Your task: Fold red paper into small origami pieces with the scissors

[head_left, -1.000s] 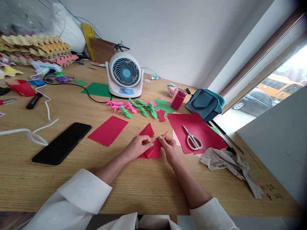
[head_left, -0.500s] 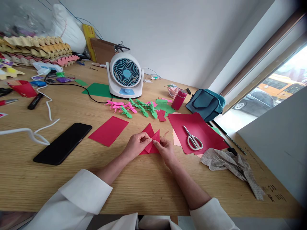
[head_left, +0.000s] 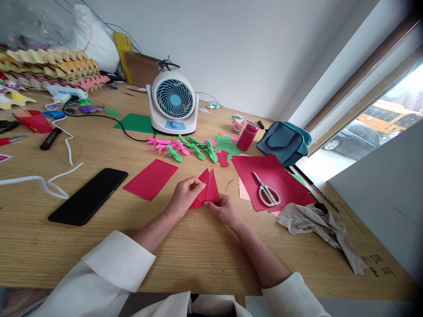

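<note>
Cup (head_left: 37, 123) in red is leaning at far left, something pale showing in its mouth, too small to name. A black phone (head_left: 88, 196) is lying nearer the person, with a flat red sheet (head_left: 151, 179) resting beyond its right end. At front centre of the table (head_left: 185, 259), the left hand (head_left: 186, 196) is pinching a folded red paper (head_left: 209, 190) between thumb and fingers. The paper is rising to two sharp points facing away from the person, a crease running down the right one. The right hand (head_left: 226, 210) is gripping its lower right edge. Farther right, a pink holder (head_left: 238, 125) is standing beside a closed pink bottle (head_left: 247, 136), white-handled scissors (head_left: 269, 194) are resting on red sheets (head_left: 288, 185), and a teal bag (head_left: 284, 143) is hiding its contents.
</note>
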`<state>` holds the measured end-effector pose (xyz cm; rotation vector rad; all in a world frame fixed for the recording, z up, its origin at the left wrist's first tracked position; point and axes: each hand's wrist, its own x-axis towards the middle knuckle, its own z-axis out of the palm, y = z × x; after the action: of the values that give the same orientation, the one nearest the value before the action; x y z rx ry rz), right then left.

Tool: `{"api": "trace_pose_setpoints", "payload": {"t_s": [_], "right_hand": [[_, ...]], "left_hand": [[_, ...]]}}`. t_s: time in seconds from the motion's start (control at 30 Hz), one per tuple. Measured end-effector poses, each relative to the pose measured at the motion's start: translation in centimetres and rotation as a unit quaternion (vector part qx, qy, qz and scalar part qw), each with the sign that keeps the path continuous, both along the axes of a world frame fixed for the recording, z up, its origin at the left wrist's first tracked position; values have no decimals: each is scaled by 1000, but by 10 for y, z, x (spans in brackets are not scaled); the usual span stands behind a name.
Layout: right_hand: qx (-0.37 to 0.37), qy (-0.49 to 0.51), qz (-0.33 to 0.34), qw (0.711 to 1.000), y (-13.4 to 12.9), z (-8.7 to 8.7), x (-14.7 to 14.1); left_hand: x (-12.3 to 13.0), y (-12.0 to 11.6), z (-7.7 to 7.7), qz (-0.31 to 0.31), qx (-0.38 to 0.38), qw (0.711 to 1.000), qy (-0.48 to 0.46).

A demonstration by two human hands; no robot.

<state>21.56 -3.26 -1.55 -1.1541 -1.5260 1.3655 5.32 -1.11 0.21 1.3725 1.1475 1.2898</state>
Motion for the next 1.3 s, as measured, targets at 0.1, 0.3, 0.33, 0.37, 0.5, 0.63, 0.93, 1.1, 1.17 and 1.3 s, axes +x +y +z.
{"api": "trace_pose_setpoints", "payload": {"t_s": [0.1,0.3,0.33,0.37,0.5,0.63,0.93,1.1,1.17,1.3], "right_hand": [[-28,3,50,998,0,5,4],[-28,84,23,996,5,13,13],[-25,92,5,995,6,13,13],[-23,102,-9,995,7,12,12],[-30,150,-41,987,8,7,10],[-35,151,-62,986,7,6,7],[10,131,-117,984,6,10,4],[49,123,-110,985,5,10,2],[48,124,-104,986,5,10,-1],[36,123,-131,983,5,10,-2]], "left_hand": [[0,0,3,4,-21,999,-40],[1,1,0,-24,-36,999,-31],[1,1,-1,-40,-36,998,-14],[1,0,-2,-57,-34,998,6],[3,-3,-3,-121,-19,988,92],[5,-3,-4,-144,14,980,138],[4,-4,1,-144,19,975,170],[4,-4,-3,-186,18,971,147],[5,-4,-7,-192,14,972,133],[5,-3,-10,-181,9,975,125]]}}
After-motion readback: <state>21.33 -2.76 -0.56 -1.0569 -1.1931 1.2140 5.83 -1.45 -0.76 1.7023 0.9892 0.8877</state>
